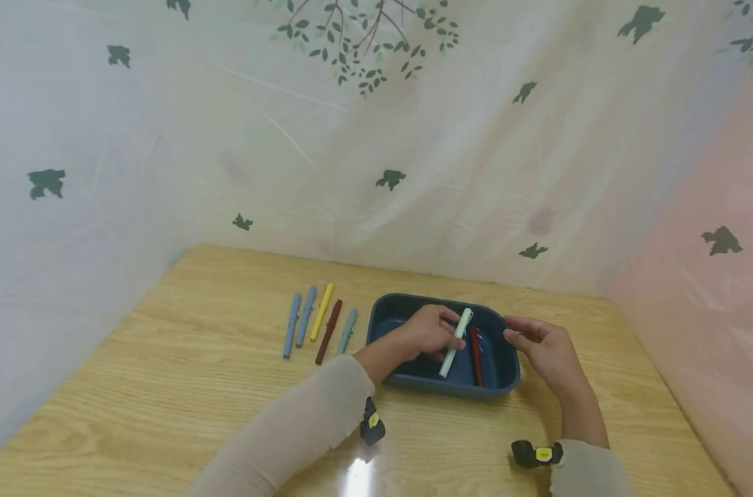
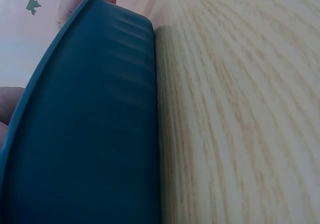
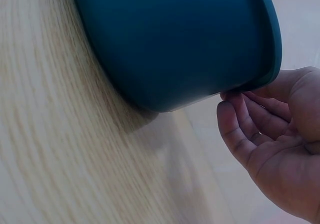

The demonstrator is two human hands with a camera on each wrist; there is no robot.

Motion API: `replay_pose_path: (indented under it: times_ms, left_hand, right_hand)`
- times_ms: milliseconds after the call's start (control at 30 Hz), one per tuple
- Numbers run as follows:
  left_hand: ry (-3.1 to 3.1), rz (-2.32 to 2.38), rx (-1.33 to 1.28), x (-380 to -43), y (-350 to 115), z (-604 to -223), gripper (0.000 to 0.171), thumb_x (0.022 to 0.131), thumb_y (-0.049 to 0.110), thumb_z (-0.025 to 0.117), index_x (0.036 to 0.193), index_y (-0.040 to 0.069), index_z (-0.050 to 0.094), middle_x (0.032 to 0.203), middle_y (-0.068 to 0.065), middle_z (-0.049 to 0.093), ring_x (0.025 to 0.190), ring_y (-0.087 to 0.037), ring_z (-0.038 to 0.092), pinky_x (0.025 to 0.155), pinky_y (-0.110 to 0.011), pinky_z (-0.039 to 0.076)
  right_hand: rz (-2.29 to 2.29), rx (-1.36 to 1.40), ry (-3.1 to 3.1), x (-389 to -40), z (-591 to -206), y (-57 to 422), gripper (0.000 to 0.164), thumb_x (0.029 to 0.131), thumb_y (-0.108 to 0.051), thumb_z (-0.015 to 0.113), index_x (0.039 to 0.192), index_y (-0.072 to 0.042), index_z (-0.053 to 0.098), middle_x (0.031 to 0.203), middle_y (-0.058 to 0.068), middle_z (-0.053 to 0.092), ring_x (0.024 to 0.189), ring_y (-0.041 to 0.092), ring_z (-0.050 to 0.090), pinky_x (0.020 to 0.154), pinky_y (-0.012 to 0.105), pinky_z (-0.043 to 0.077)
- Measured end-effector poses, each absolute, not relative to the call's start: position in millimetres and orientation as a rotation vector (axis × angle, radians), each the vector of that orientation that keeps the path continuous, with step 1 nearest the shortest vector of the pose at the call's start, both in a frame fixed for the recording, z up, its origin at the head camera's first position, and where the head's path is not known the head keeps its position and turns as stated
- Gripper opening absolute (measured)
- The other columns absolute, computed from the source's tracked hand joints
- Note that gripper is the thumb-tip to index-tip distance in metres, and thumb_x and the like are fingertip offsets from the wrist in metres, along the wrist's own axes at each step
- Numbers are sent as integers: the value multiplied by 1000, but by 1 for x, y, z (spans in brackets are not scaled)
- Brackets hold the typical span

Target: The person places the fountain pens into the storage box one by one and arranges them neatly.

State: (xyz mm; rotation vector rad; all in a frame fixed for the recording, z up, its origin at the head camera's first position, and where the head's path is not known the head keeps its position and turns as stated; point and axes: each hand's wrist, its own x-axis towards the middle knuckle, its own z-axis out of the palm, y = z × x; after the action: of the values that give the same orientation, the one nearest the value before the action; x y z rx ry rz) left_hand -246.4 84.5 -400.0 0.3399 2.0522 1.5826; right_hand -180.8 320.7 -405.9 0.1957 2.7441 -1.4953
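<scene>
My left hand reaches into a dark blue rectangular bin and pinches a pale white-green pen between thumb and fingers. The pen slants over the bin's floor, its clip end up and away from me. Just right of it, a dark red pen lies inside the bin. At the bin's right end, my right hand grips the rim, thumb on top and fingers outside; the right wrist view shows the curled fingers beneath the rim. In the left wrist view the bin's wall hides most of the left hand.
Left of the bin several pens lie in a slanted row on the wooden table: two blue pens, a yellow pen, a dark red pen and a grey-green pen. A patterned curtain hangs behind the table.
</scene>
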Motion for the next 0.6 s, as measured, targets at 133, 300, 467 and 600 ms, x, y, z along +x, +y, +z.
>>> replay_pose_path:
  times_ms: [133, 300, 467, 600]
  left_hand:
    - [2038, 1577, 323, -246, 86, -402, 45, 84, -6, 79, 124, 2, 61, 91, -6, 71, 74, -16, 68, 54, -29, 60]
    - [2039, 1541, 273, -244, 88, -403, 44, 84, -5, 80, 123, 3, 62, 83, -4, 70, 68, -13, 63, 51, -25, 56]
    - [2062, 1483, 235, -242, 89, -403, 41, 86, 0, 80, 124, 4, 62, 78, -2, 66, 63, -12, 59, 50, -23, 54]
    - [2063, 1475, 211, -241, 90, -404, 37, 89, 2, 79, 122, 5, 63, 75, -2, 62, 63, -12, 57, 48, -23, 53]
  right_hand:
    - [-1496, 198, 2746, -181, -406, 320, 55, 102, -43, 63, 145, -9, 59, 148, 17, 55, 136, 37, 51, 111, 58, 44]
    - [-1506, 188, 2750, -180, -406, 320, 54, 102, -42, 63, 144, -8, 58, 148, 17, 55, 135, 37, 52, 111, 58, 44]
    - [-1507, 182, 2749, -181, -407, 321, 55, 102, -43, 63, 144, -8, 59, 148, 17, 55, 134, 37, 53, 111, 57, 44]
    - [-1501, 178, 2752, -181, -407, 321, 56, 102, -44, 63, 144, -9, 59, 148, 17, 55, 133, 36, 54, 111, 57, 45]
